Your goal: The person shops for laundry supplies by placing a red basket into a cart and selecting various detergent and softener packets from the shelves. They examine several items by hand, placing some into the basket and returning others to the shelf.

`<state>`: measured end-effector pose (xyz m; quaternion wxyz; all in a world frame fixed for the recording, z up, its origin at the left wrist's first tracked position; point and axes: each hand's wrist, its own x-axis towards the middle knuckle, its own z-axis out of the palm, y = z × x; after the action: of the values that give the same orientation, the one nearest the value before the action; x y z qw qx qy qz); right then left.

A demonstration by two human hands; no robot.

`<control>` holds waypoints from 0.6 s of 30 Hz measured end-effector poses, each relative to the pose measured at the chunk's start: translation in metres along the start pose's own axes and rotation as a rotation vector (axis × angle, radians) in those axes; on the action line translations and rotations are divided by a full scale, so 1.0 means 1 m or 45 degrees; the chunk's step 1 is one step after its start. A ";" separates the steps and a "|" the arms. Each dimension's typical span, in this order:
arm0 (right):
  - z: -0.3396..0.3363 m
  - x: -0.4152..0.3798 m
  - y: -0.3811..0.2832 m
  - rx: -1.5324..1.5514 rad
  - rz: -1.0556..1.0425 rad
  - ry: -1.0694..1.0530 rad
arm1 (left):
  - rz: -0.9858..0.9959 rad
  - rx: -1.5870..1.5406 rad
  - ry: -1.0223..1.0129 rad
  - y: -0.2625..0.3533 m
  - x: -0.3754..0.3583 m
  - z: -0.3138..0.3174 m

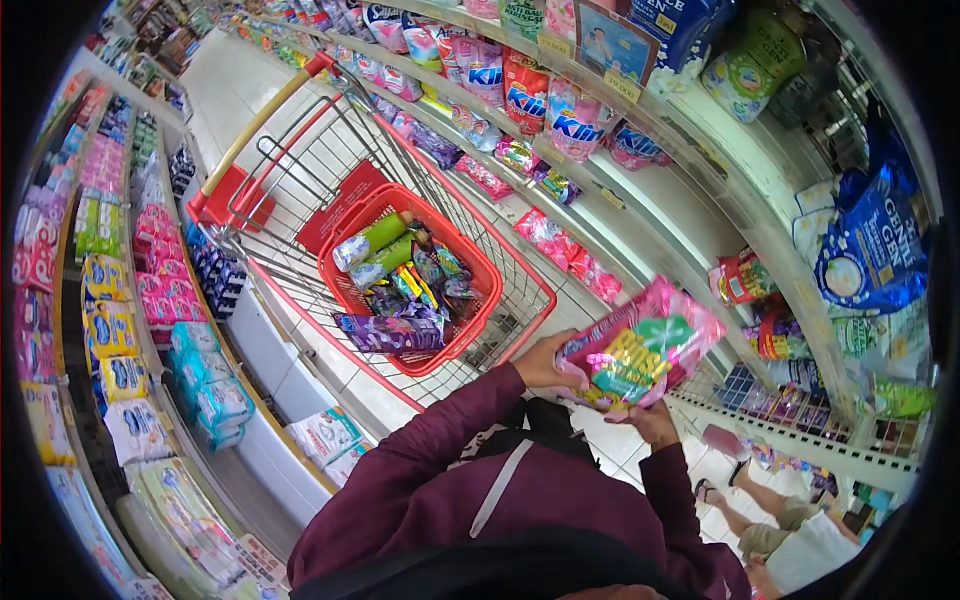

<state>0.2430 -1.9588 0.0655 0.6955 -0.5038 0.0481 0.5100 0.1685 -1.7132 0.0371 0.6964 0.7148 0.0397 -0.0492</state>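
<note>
A pink pouch point(640, 350) with green and yellow print is held up between both hands, to the right of the trolley. My left hand point(548, 362) grips its left edge, the thumb lying over the front. At the pouch's lower edge, my right hand point(655, 424) is closed on it. A red basket point(490, 285) sits inside the shopping trolley point(270, 262). In the basket lie green bottles or rolls point(375, 240), a purple pack point(392, 333) and several small colourful packets.
Shelves with detergent pouches point(575, 118) run along the right, one holding a blue pouch point(875, 245). Packs point(125, 375) fill shelves on the left. Another person's legs point(745, 510) show at the lower right. White floor tiles point(225, 90) stretch beyond the trolley.
</note>
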 end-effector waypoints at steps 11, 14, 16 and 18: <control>-0.125 0.067 0.030 -0.061 0.562 -0.313 | -0.183 -0.303 0.443 -0.115 0.008 0.076; -0.163 0.112 0.043 -0.111 0.647 -0.342 | -0.448 -0.355 0.745 -0.158 0.016 0.090; -0.181 0.143 0.051 -0.148 0.698 -0.317 | -0.376 -0.483 0.899 -0.181 0.034 0.097; -0.197 0.170 0.059 -0.141 0.663 -0.296 | -0.316 -0.492 1.081 -0.206 0.053 0.095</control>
<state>0.3672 -1.9959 -0.1673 0.5136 -0.4499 0.0678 0.7275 0.1937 -1.8032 -0.1761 0.7276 0.5192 0.4138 0.1724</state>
